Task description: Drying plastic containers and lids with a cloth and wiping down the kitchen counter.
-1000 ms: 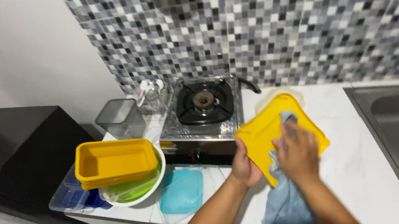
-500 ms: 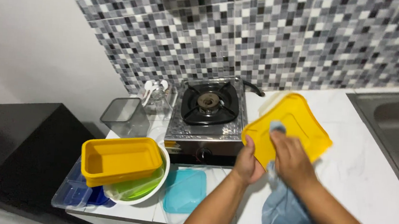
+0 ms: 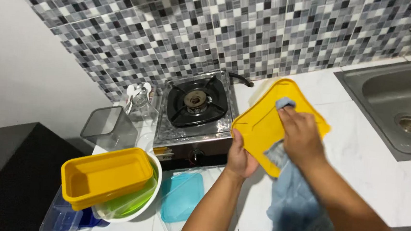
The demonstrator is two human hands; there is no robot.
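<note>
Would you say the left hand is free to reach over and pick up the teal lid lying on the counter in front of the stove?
Probably not as things stand: the left hand is gripping the edge of the yellow lid while the right hand presses a blue cloth on it. The teal lid itself lies close and uncovered.

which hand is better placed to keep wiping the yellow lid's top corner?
Right. The right hand already presses the blue cloth against the yellow lid near that corner. The left hand grips the lid's lower edge, steadying it.
</note>
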